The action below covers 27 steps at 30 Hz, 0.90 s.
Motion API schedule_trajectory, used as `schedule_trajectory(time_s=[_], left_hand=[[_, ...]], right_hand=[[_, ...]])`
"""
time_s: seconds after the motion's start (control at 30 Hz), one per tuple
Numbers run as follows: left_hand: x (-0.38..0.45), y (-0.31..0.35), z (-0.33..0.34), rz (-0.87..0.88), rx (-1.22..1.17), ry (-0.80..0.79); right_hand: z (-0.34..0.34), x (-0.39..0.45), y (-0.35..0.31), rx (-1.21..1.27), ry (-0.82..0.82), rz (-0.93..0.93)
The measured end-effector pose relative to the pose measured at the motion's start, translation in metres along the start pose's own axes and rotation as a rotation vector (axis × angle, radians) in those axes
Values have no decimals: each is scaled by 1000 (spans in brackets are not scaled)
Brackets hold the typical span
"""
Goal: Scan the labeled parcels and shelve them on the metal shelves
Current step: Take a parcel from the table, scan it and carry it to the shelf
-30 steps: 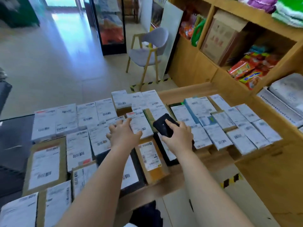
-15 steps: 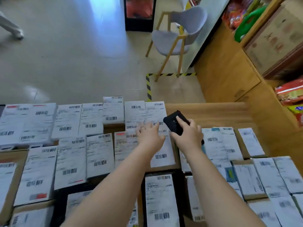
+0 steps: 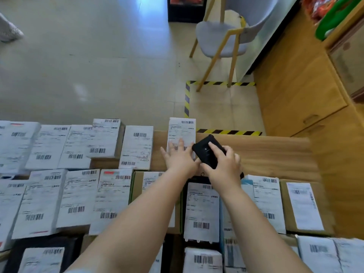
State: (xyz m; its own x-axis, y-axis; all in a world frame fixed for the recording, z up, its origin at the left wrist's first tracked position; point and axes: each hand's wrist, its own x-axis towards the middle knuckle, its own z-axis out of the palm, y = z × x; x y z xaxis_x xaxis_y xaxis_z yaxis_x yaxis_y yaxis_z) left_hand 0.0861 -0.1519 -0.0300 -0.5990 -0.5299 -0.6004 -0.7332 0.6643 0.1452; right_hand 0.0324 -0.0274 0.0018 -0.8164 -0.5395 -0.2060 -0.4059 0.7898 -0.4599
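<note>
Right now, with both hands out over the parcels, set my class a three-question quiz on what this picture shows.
1. True or false: the right hand holds a black scanner.
2. The left hand rests on: A) the grey chair; B) a white labeled parcel at the far edge of the wooden table; C) the floor tape.
3. Fill in: the left hand's fingers are ____ (spread flat / curled tight).

Key: 1 true; 2 B; 3 spread flat.

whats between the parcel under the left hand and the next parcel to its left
In the head view, only a strip of bare wooden tabletop separates the parcel under the left hand from its neighbour parcel.
</note>
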Motion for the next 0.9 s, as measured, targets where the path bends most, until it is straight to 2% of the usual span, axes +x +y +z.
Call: schedule_trajectory(time_s=[0.1,0.17,0.23,0.3,0.47,0.57,0.67,0.8,0.9], left_hand=[[17,8,2,-33,-178,137],[23,5,3,-166,-377,207],[31,1,2,-349,-556,174],[35,0,1,-447,-592,148],[35,12,-1,-362,-667,279],[33,12,-13,-349,-817,300],[25,4,-24,-337,-1127,213],[5,-12,-31,-291,-1355,50],[-21,-26,-38,-217,-1575,58]], right_hand=[[-7,10,14,6,6,22],[-13,16,22,20,11,36],[-17,19,28,35,17,49],[-17,21,31,45,17,57],[-18,20,30,89,-12,57],[-23,17,28,103,-17,46],[-32,10,27,157,-48,53],[-50,-6,22,173,-99,42],[-64,-20,13,158,-135,22]])
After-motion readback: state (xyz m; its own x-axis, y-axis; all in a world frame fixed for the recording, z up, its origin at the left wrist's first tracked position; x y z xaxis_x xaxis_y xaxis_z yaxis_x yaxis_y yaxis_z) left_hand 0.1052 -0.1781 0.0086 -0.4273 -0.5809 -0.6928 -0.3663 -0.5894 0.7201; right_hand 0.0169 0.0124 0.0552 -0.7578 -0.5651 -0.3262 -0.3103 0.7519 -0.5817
